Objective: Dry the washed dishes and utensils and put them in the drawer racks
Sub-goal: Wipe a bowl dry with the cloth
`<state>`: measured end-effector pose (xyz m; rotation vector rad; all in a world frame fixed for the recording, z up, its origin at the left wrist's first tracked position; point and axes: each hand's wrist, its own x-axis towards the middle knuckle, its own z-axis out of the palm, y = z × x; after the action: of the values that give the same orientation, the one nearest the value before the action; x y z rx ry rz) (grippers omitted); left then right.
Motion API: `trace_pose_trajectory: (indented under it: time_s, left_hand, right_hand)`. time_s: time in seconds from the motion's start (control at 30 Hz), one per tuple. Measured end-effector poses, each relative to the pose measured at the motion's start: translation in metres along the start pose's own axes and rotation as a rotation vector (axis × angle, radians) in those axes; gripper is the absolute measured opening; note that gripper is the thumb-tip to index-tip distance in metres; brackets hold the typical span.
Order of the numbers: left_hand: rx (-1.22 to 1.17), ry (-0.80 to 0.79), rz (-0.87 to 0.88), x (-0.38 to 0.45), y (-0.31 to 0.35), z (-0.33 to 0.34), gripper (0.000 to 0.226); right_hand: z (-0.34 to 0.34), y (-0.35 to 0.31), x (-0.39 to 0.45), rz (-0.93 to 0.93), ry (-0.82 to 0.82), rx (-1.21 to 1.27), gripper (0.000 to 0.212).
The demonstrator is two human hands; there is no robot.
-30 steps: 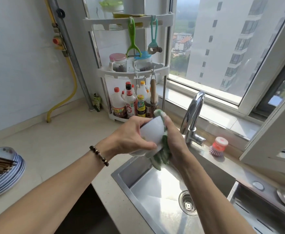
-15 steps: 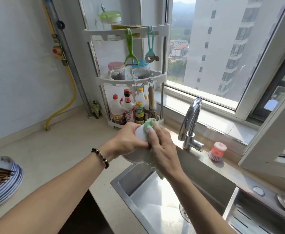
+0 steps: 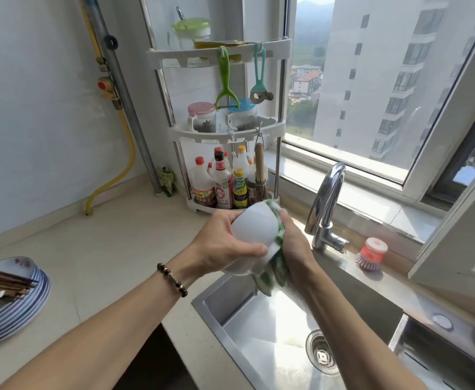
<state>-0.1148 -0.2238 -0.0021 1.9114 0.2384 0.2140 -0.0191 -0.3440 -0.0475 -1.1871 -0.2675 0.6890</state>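
The bowl (image 3: 254, 236) is up over the near corner of the sink (image 3: 261, 327), turned on its side with its mouth away to the right. The left hand (image 3: 225, 244) grips it round the outside, thumb laid across the lower wall, the other fingers curled over the top. The right hand (image 3: 294, 246) presses a green-and-white cloth (image 3: 273, 274) against the bowl's open side; from here its fingers are hidden behind the cloth, so I cannot tell just how they clutch it, though the cloth is plainly bunched in that hand, its tail hanging down.

To do this well, I would say the left hand should turn the bowl a little at a time while the cloth sweeps the inside and then the rim, with the foot ring wiped last, where water tends to sit.

Both forearms reach forward and meet at the bowl, the left wrist bent inward, the right wrist cocked so its palm faces left.

Plates (image 3: 14, 302) with chopsticks (image 3: 2, 282) wait at the left on the counter (image 3: 112, 257).
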Motion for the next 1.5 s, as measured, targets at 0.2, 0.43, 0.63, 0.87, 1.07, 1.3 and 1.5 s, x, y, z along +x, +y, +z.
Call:
trace_pose_trajectory:
  time_s: [0.2, 0.43, 0.63, 0.87, 1.07, 1.3, 1.5]
  left_hand:
    - [0.100, -0.007, 0.037, 0.003, 0.001, -0.001, 0.030]
    - [0.195, -0.088, 0.132, -0.015, 0.000, 0.000, 0.038]
    - [0.259, -0.039, -0.171, 0.015, 0.004, -0.001, 0.037]
    - [0.040, 0.012, -0.143, 0.016, -0.007, 0.002, 0.032]
    - [-0.187, 0.063, -0.096, -0.003, -0.010, -0.009, 0.046]
    - [-0.627, 0.644, -0.320, 0.009, -0.010, -0.004, 0.050]
    - [-0.628, 0.719, -0.326, -0.003, -0.011, -0.014, 0.053]
  right_hand:
    - [0.014, 0.026, -0.002, -0.333, -0.034, -0.404, 0.039]
    - [0.001, -0.012, -0.003, 0.252, -0.161, 0.229, 0.042]
    - [0.013, -0.006, 0.016, 0.038, 0.101, -0.139, 0.039]
    - [0.012, 0.012, 0.005, -0.362, -0.001, -0.472, 0.048]
    - [-0.002, -0.013, 0.010, 0.216, -0.127, 0.123, 0.048]
    - [0.039, 0.031, -0.001, -0.329, 0.026, -0.160, 0.032]
    - [0.049, 0.034, 0.006, -0.348, -0.040, -0.270, 0.044]
